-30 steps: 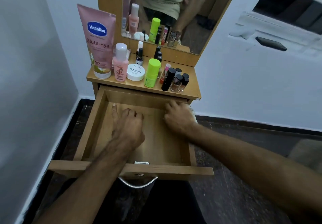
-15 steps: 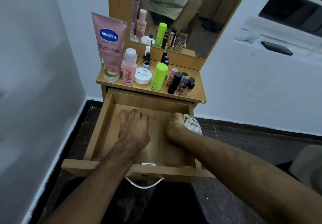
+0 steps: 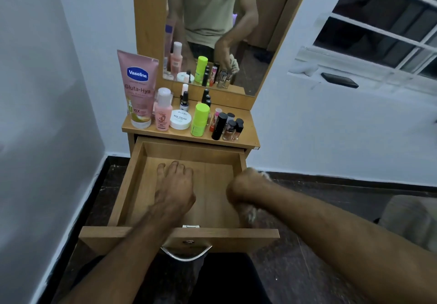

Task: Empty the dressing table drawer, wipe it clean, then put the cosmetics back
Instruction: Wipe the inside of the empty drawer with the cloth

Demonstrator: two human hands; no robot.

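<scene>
Pressing left hand (image 3: 176, 186) flat in drawer (image 3: 132, 185) | right hand (image 3: 243, 186) grips (blurred) cloth (image 3: 250, 215), seemingly | tube (image 3: 139, 86) reads "Vaseline Gluta-Hya"

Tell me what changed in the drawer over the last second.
The right hand, gripping the cloth, pulled back from the drawer's far right corner toward its front. The left hand stayed flat on the drawer floor. The cosmetics, including the Vaseline tube, stayed on top.
</scene>
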